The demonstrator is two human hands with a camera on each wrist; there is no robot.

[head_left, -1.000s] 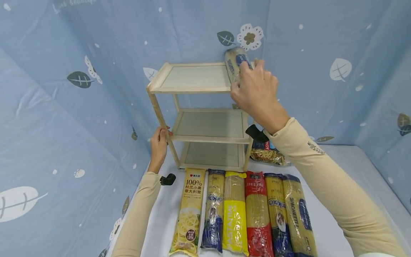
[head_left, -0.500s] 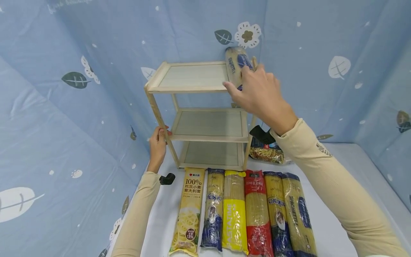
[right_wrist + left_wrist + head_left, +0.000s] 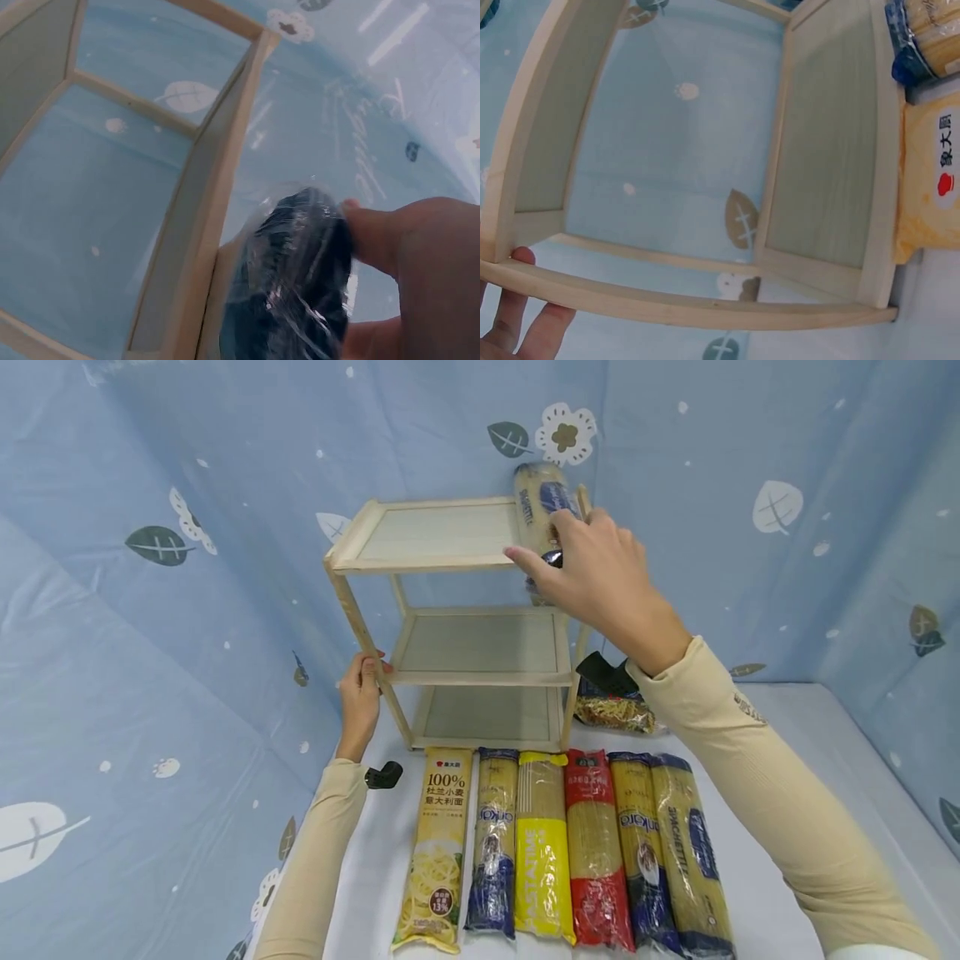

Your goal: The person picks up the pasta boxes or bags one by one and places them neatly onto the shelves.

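A three-tier wooden shelf rack stands in the middle of the head view. My left hand grips its left front post at the middle tier; in the left wrist view the fingers wrap the wood. On the right end of the top tier lies a clear-wrapped spaghetti packet, its near end jutting past the front edge. My right hand is over this near end with thumb spread away from the fingers. The right wrist view shows the packet's dark crinkled end close by the thumb.
Several long pasta packets lie side by side before the rack, from a yellow packet at left to a spaghetti packet at right. Another pasta bag lies behind the rack's right post. Blue patterned cloth hangs close behind.
My right hand has loosened from the spaghetti packet, its thumb swinging out to the left. The packet stays on the top tier. My left hand keeps its grip; the whole head view has shifted slightly.
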